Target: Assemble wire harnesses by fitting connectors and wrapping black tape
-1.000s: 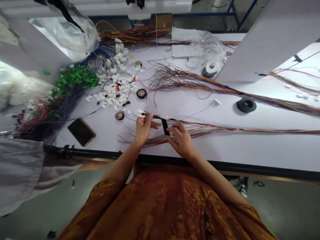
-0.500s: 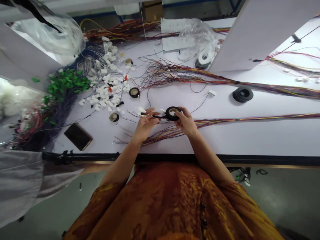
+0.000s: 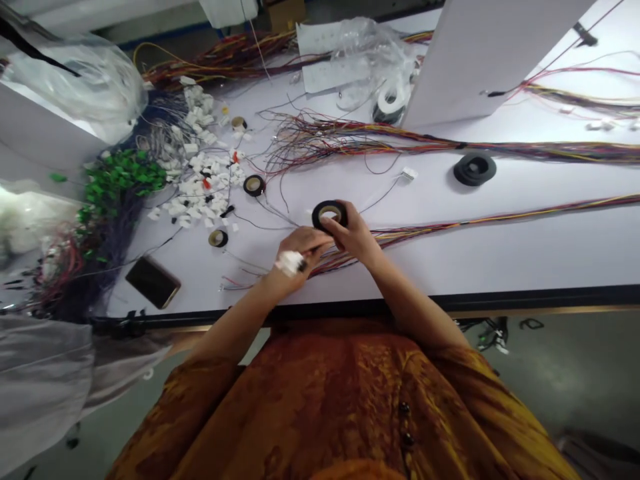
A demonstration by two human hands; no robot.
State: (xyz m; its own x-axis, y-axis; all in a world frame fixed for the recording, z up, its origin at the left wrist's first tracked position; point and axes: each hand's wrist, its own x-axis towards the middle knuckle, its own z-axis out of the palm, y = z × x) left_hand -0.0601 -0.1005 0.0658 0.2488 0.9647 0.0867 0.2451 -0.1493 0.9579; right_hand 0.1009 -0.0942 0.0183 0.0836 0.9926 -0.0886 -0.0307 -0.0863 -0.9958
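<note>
My right hand point(image 3: 356, 235) grips a roll of black tape point(image 3: 318, 213), with the thumb at its core. Just left of the roll, my left hand point(image 3: 303, 248) is closed on wires, mostly hidden by the fingers. A blurred white connector point(image 3: 289, 263) with a dark end hangs over the left hand near the wrist. Both hands are close together, above a bundle of red, yellow and dark wires point(image 3: 425, 231) lying along the table. The tape's free end is not clear.
White connectors point(image 3: 213, 175) lie piled at left, near green connectors point(image 3: 125, 175). Smaller tape rolls point(image 3: 254, 177) sit nearby. A phone point(image 3: 153, 281) lies near the front edge. A second wire bundle point(image 3: 400, 143), a black spool point(image 3: 474, 175) and a partition point(image 3: 465, 60) stand farther back.
The left hand has turned over, and the white connector has swung from beyond the fingers to near the wrist. The tape roll has moved in close against the left hand. The view has shifted slightly.
</note>
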